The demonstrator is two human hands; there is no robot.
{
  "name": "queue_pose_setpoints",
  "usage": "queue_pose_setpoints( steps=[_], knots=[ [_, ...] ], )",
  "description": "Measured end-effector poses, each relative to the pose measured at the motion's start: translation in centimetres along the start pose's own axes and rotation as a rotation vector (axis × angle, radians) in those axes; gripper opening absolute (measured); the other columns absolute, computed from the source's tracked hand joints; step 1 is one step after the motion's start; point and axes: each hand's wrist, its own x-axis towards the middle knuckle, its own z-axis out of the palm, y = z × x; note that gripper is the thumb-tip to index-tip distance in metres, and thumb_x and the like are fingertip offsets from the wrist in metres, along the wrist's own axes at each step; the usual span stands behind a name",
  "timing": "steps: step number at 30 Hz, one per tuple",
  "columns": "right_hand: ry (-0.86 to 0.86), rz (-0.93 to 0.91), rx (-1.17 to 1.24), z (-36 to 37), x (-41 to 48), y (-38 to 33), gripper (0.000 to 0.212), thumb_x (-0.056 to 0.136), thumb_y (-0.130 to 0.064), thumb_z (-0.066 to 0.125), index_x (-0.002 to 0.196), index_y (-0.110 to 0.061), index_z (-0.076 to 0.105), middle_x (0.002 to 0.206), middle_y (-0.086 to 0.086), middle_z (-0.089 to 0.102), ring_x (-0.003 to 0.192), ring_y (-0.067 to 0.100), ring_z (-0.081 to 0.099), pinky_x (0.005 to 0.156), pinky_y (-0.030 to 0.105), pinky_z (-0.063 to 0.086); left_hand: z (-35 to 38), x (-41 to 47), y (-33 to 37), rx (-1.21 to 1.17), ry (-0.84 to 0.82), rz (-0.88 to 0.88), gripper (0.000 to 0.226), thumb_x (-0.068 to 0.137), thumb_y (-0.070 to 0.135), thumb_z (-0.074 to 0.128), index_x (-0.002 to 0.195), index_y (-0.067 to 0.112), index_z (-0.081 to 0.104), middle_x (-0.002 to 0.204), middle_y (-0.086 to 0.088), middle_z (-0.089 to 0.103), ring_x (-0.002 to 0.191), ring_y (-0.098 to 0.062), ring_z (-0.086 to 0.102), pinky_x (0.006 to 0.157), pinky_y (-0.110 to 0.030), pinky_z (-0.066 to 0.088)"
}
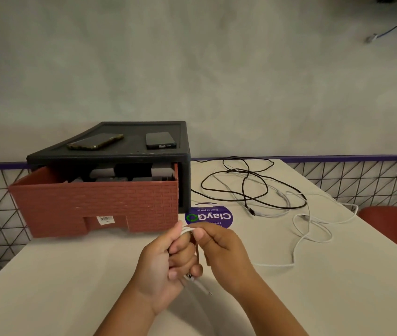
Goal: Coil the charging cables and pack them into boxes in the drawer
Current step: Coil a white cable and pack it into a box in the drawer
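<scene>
Left grip: the left grip (166, 260) is curled round the white coil (187, 230). The wrapped fingers look meant to keep the loops bundled so they cannot spring apart.
Right grip: the right grip (224, 248) pinches the top of the same coil between thumb and forefinger, probably to seat or tighten a loop.
Coil position: it is held up off the surface (71, 287), just in front of the drawer. A plug end (201, 286) hangs below the left fingers.
Drawer: the red drawer (95, 202) stands pulled out of the black cabinet (183, 166). I'd guess it is open so the coil can drop straight into the boxes (124, 175) inside.
Waiting cables: a black cable (253, 187) and a loose white cable (313, 226) lie tangled on the surface to the right, well apart from the hands. I can't tell whether the white strand near the right wrist feeds the coil.
Phones: two phones (160, 139) lie on top of the cabinet, out of the way.
</scene>
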Motion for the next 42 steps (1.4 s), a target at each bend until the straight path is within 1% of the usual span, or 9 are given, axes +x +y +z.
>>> queue_pose_setpoints(
  steps=[2,7,13,21,26,29,34,39,42],
  knots=[
    [-0.014,0.054,0.141,0.4,0.0,-0.4,0.031,0.093,-0.027,0.046,0.091,-0.005,0.068,0.073,0.014,0.065,0.056,0.006,0.054,0.053,0.017,0.042,0.1,0.0,0.2,-0.045,0.013,-0.015,0.045,0.081,0.036,0.045,0.043,0.017,0.032,0.035,0.005,0.017,0.025,-0.006,0.019,0.038,-0.024,0.037],
    [0.184,0.042,0.061,-0.2,0.0,-1.4,0.020,0.091,-0.009,0.054,0.078,-0.017,0.067,0.047,-0.017,0.052,0.049,-0.002,0.045,0.053,0.009,0.036,0.2,0.2,0.5,0.071,0.024,-0.035,0.039,0.079,0.034,0.049,0.049,0.014,0.036,0.039,0.002,0.026,0.031,-0.009,0.026,0.045,-0.025,0.041],
    [0.331,0.032,0.186,-0.3,0.2,-2.2,0.021,0.087,-0.005,0.060,0.070,-0.016,0.067,0.052,-0.013,0.059,0.050,-0.003,0.049,0.055,0.010,0.039,0.7,0.2,0.9,0.025,-0.002,-0.003,0.038,0.074,0.029,0.054,0.044,0.015,0.034,0.054,-0.004,0.039,0.044,-0.010,0.035,0.040,-0.019,0.034],
    [0.286,0.007,0.103,-0.2,-0.1,-2.3,0.021,0.088,-0.005,0.059,0.073,-0.019,0.066,0.044,-0.016,0.053,0.042,0.000,0.042,0.049,0.011,0.035,1.3,-0.3,0.9,-0.001,0.009,-0.037,0.026,0.075,0.028,0.055,0.055,0.014,0.045,0.045,0.006,0.019,0.036,-0.004,0.020,0.031,-0.014,0.019],
    [0.337,0.029,0.112,-0.4,0.1,-1.7,0.021,0.088,-0.008,0.059,0.072,-0.019,0.068,0.054,-0.008,0.059,0.046,0.001,0.042,0.049,0.014,0.037,1.1,-0.2,0.3,0.178,0.070,0.062,0.008,0.070,0.018,0.060,0.070,0.012,0.065,0.046,0.005,0.025,0.035,-0.005,0.024,0.054,-0.022,0.047],
    [0.367,0.039,0.087,-0.5,0.2,-1.5,0.021,0.089,-0.010,0.059,0.073,-0.020,0.068,0.052,-0.010,0.057,0.047,0.001,0.043,0.050,0.013,0.038,0.9,0.0,0.3,0.248,0.096,0.098,0.009,0.069,0.019,0.060,0.068,0.015,0.068,0.047,0.002,0.033,0.037,-0.007,0.031,0.071,-0.029,0.046],
    [0.360,0.051,0.043,-0.4,0.2,-1.4,0.021,0.090,-0.013,0.058,0.073,-0.021,0.066,0.043,-0.012,0.051,0.044,0.000,0.044,0.048,0.009,0.035,0.8,-0.2,0.5,0.301,0.110,0.105,0.020,0.073,0.025,0.055,0.079,0.007,0.059,0.045,0.002,0.038,0.036,-0.008,0.031,0.053,-0.020,0.043],
    [0.283,0.034,0.022,-0.5,0.2,-1.3,0.019,0.091,-0.015,0.055,0.076,-0.016,0.067,0.043,-0.011,0.049,0.045,0.001,0.042,0.049,0.009,0.033,0.8,-0.7,1.2,-0.055,0.016,-0.024,0.028,0.079,0.024,0.051,0.075,-0.001,0.066,0.033,0.004,0.025,0.025,-0.003,0.020,0.040,-0.020,0.043],
    [0.243,0.045,0.008,-0.4,0.3,-1.2,0.021,0.093,-0.014,0.052,0.082,-0.017,0.069,0.044,-0.011,0.049,0.046,0.000,0.043,0.049,0.008,0.033,0.5,-0.6,1.2,-0.155,-0.018,-0.024,0.036,0.080,0.024,0.049,0.083,-0.002,0.072,0.035,0.005,0.026,0.025,-0.003,0.022,0.044,-0.019,0.044]
  ],
)
